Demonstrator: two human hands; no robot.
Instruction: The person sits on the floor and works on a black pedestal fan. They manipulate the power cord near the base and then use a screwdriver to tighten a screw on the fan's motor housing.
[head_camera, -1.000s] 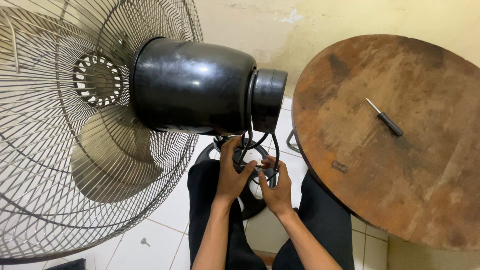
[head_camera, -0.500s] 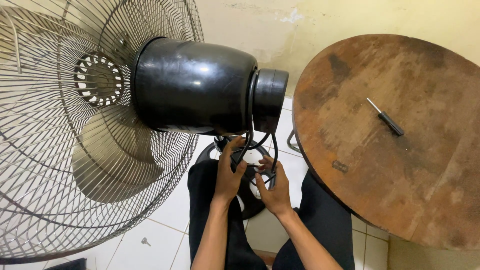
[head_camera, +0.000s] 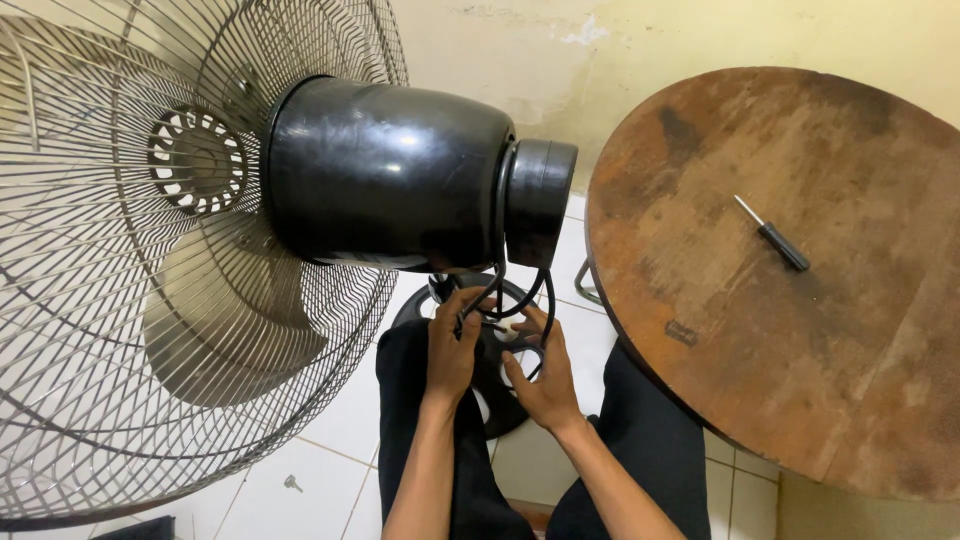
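While the left hand (head_camera: 452, 350) gripped the black cable (head_camera: 520, 300) at centre frame, the right hand (head_camera: 545, 375) pinched it, squeezed between motor housing (head_camera: 390, 175) and desk (head_camera: 700, 300) edge.

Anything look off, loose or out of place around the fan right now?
A small screw lies loose on the floor tiles below the fan grille. Black cables hang slack in loops under the motor housing, where the left hand and right hand work. A screwdriver lies on the round table.

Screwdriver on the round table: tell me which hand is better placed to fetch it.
Right, probably. The right hand is nearer the round wooden table where the screwdriver lies. The left hand is on the far side, at the black cables under the fan motor housing.
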